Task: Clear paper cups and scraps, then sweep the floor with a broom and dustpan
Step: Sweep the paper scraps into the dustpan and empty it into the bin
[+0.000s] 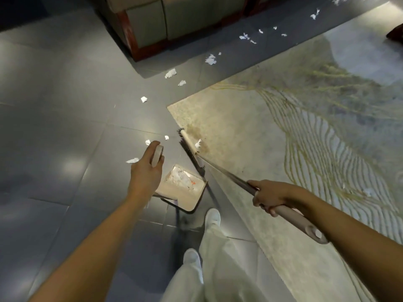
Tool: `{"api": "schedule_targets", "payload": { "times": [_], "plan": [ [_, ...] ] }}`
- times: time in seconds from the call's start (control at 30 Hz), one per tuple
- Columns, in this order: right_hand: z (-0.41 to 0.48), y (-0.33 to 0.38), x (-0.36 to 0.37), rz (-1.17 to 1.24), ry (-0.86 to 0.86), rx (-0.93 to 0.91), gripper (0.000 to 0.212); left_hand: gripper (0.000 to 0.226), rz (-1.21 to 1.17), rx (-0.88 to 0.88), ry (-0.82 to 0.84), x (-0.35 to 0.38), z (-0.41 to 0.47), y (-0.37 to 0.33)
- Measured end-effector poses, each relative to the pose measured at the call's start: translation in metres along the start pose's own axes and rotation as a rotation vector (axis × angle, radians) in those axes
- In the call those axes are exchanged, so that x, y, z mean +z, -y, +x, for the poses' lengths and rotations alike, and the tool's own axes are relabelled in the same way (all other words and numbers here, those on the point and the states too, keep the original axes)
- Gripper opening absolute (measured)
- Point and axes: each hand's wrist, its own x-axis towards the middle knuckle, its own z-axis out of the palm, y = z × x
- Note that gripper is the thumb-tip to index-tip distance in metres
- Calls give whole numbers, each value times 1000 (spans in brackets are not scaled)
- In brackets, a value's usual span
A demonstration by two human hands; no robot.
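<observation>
The sofa (165, 20) runs off the top edge, only its base showing. A dark thing (395, 32) at the right edge is cut too short to name, and the rug (250, 127) carries on past that edge too. The left hand (146, 171) covers a corner of the dustpan (189, 199) and most of its handle (157, 154). Inside, white scraps (181, 177) blur together with an orange speck (193, 182) I can't make out. The right hand (269, 196) hides a stretch of the broom (190, 149).
</observation>
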Motion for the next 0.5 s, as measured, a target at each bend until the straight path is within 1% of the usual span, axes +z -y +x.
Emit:
{"api": "schedule_targets", "payload": {
  "times": [0.13,0.27,0.37,0.43,0.5],
  "plan": [
    [42,12,-53,-26,-43,3,61,35,-29,-19,-43,6,32,-15],
    [86,32,-85,-113,-53,19,59,39,-39,-51,-51,12,62,-28],
    [106,49,-82,-227,-28,31,65,41,-13,-59,-86,13,76,-28],
    [110,55,-69,-339,36,9,69,39,-7,-70,-87,17,81,-30],
    [104,57,-58,-377,99,-11,65,38,-11,-76,-74,20,83,-31]
  ]
}}
